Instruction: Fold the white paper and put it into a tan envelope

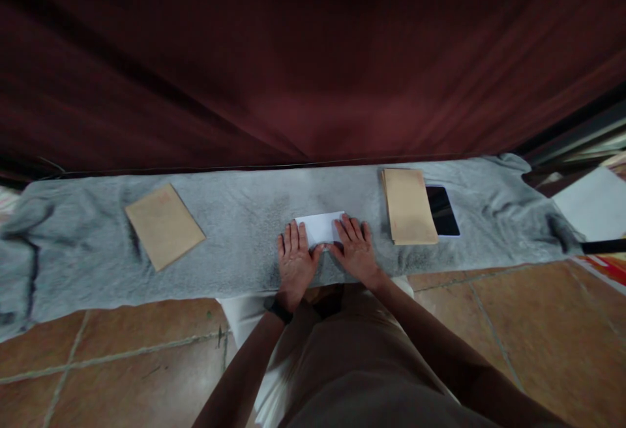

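A small white folded paper lies on the grey cloth in the middle. My left hand lies flat on the paper's near left part, fingers stretched out. My right hand lies flat on the paper's right end, fingers spread. Both palms press down and neither hand grips anything. A dark band sits on my left wrist.
A single brown envelope lies on the cloth at the left. A stack of brown envelopes sits at the right, with a dark phone beside it. A dark red curtain hangs behind. Tiled floor lies below.
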`<state>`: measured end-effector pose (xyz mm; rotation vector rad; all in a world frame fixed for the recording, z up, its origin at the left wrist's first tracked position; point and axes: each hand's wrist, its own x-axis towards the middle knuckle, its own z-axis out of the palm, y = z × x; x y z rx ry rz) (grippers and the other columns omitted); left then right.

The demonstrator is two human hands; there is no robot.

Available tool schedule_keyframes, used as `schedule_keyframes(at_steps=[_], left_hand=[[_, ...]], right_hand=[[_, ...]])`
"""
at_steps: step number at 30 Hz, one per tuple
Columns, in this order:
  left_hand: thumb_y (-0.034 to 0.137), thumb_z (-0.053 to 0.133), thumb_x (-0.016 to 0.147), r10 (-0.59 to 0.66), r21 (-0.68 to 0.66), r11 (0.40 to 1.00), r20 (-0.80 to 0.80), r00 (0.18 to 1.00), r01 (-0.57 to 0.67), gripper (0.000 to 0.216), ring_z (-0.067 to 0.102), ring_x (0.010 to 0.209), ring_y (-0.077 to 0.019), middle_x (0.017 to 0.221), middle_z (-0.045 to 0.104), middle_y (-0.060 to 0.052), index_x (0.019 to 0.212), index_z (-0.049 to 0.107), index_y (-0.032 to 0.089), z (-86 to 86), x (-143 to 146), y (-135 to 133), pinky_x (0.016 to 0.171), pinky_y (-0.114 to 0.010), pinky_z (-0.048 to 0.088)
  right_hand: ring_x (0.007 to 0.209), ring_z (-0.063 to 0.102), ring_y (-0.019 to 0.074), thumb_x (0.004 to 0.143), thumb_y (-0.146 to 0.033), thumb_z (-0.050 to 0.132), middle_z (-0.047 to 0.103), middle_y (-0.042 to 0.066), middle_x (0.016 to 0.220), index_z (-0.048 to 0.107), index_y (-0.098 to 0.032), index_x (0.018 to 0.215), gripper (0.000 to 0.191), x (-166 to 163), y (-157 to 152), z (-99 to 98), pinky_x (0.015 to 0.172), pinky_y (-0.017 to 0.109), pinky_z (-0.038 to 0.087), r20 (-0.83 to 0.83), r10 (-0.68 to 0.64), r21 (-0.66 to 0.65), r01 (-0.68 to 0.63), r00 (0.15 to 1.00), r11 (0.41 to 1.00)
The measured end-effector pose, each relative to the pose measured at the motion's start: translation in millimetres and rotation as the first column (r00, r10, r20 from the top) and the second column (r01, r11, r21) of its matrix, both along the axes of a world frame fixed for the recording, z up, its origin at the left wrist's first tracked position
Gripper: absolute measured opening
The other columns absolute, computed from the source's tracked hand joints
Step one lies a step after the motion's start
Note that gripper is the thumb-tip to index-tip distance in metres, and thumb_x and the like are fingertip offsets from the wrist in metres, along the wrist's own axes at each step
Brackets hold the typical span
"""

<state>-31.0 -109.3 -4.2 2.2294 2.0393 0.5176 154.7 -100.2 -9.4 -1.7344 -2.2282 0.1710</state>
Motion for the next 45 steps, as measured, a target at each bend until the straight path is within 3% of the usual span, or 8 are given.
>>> schedule_keyframes(at_steps=[10,20,27,30,32,35,37,45], left_hand=[[0.042,0.043,0.107,-0.051,0.022,0.999,0.071,0.996,0.049,0.06,0.034,0.155,-0.0345,0.164,0.041,-0.018,0.159,0.04,0.014,-1.2,-29.5,-2.1,0.125,-0.059,0.032],[0.026,0.039,0.107,-0.112,0.07,0.992,0.067,0.991,0.108,0.05,0.037,0.154,-0.0328,0.163,0.044,-0.019,0.153,0.048,0.011,0.8,-38.8,-3.3,0.126,-0.056,0.034],[0.028,0.044,0.107,-0.426,0.09,0.903,0.077,0.901,0.42,0.049,0.044,0.151,-0.0267,0.159,0.051,-0.014,0.154,0.048,0.014,0.0,-19.9,-26.8,0.123,-0.048,0.042],[0.03,0.046,0.106,-0.433,0.113,0.898,0.039,0.901,0.426,0.048,0.047,0.148,-0.0287,0.155,0.055,-0.016,0.151,0.051,0.013,-4.9,-19.0,-33.8,0.122,-0.05,0.043],[0.03,0.047,0.105,-0.431,0.129,0.896,0.027,0.902,0.425,0.049,0.048,0.148,-0.0292,0.154,0.056,-0.016,0.151,0.052,0.013,-6.9,-20.8,-36.6,0.121,-0.05,0.044],[0.027,0.046,0.105,-0.411,0.161,0.9,0.003,0.911,0.406,0.047,0.052,0.144,-0.0289,0.15,0.06,-0.018,0.149,0.053,0.011,-8.1,-24.2,-41.5,0.12,-0.049,0.046],[0.024,0.045,0.105,-0.383,0.169,0.91,-0.01,0.924,0.379,0.045,0.056,0.141,-0.0282,0.148,0.061,-0.018,0.147,0.054,0.01,-8.1,-26.0,-45.3,0.119,-0.048,0.047],[0.028,0.045,0.105,-0.336,0.092,0.937,-0.013,0.942,0.336,0.043,0.059,0.138,-0.0297,0.143,0.065,-0.019,0.141,0.06,0.011,-3.7,-24.8,-50.9,0.116,-0.051,0.049]], right_hand=[[0.152,0.037,0.0317,0.108,-0.03,0.042,0.039,0.011,0.167,0.051,-0.018,0.153,0.048,7.2,1.0,2.7,0.128,0.058,0.017,-0.033,0.02,-0.022,-0.021,0.999,1.0],[0.152,0.039,0.0272,0.102,-0.011,0.041,0.043,0.01,0.165,0.05,-0.019,0.154,0.053,18.0,2.4,-0.4,0.129,0.054,0.02,-0.033,0.071,-0.045,-0.072,0.997,0.996],[0.151,0.042,0.0277,0.102,-0.013,0.043,0.046,0.01,0.163,0.052,-0.02,0.152,0.051,18.4,3.9,-0.8,0.128,0.056,0.024,-0.06,0.069,-0.004,-0.069,0.996,0.998],[0.151,0.043,0.0275,0.104,-0.016,0.043,0.05,0.011,0.16,0.055,-0.017,0.15,0.047,15.0,3.3,4.1,0.129,0.056,0.025,-0.091,0.113,0.026,-0.111,0.989,0.994],[0.15,0.043,0.0256,0.106,-0.021,0.043,0.052,0.011,0.159,0.057,-0.017,0.148,0.045,8.2,1.4,8.3,0.129,0.053,0.027,-0.12,0.227,0.027,-0.226,0.966,0.974],[0.149,0.046,0.0222,0.108,-0.029,0.045,0.055,0.008,0.157,0.057,-0.019,0.149,0.044,-7.4,-2.2,12.6,0.129,0.048,0.032,-0.169,0.429,-0.004,-0.436,0.887,0.9],[0.148,0.047,0.0214,0.108,-0.032,0.046,0.055,0.008,0.156,0.055,-0.019,0.15,0.045,-17.4,-3.0,13.9,0.128,0.046,0.034,-0.182,0.489,-0.031,-0.502,0.853,0.864],[0.15,0.045,0.0224,0.109,-0.034,0.047,0.05,0.008,0.161,0.058,-0.021,0.146,0.041,-33.5,22.0,19.6,0.129,0.045,0.032,-0.084,0.493,-0.073,-0.499,0.866,0.864]])
